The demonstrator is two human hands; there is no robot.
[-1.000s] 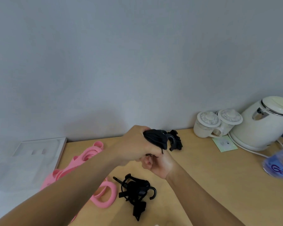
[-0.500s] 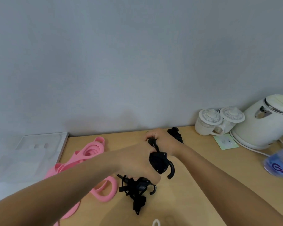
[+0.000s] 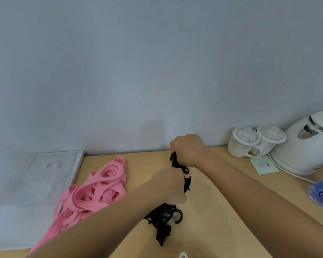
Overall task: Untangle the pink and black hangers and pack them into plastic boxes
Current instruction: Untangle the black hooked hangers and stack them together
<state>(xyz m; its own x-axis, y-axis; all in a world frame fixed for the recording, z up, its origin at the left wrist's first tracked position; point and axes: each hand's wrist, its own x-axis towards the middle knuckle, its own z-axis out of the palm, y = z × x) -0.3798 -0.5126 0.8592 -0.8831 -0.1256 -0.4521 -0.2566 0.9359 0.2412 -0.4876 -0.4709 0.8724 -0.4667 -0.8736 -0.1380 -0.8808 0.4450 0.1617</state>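
While black hangers (image 3: pixel 187 183) are clenched in the left hand (image 3: pixel 168 187) and right hand (image 3: pixel 190 150), pink hangers (image 3: pixel 95 190) are left tangled — nothing is seen packed yet.

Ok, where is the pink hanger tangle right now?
In the head view the pink hanger tangle lies left on the table, beside the clear plastic box and left of the left hand.

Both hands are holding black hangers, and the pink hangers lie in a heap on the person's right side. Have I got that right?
Not quite. The head view shows the pink hangers heaped on the person's left side, not the right. The rest holds: the left hand and the right hand both grip black hangers.
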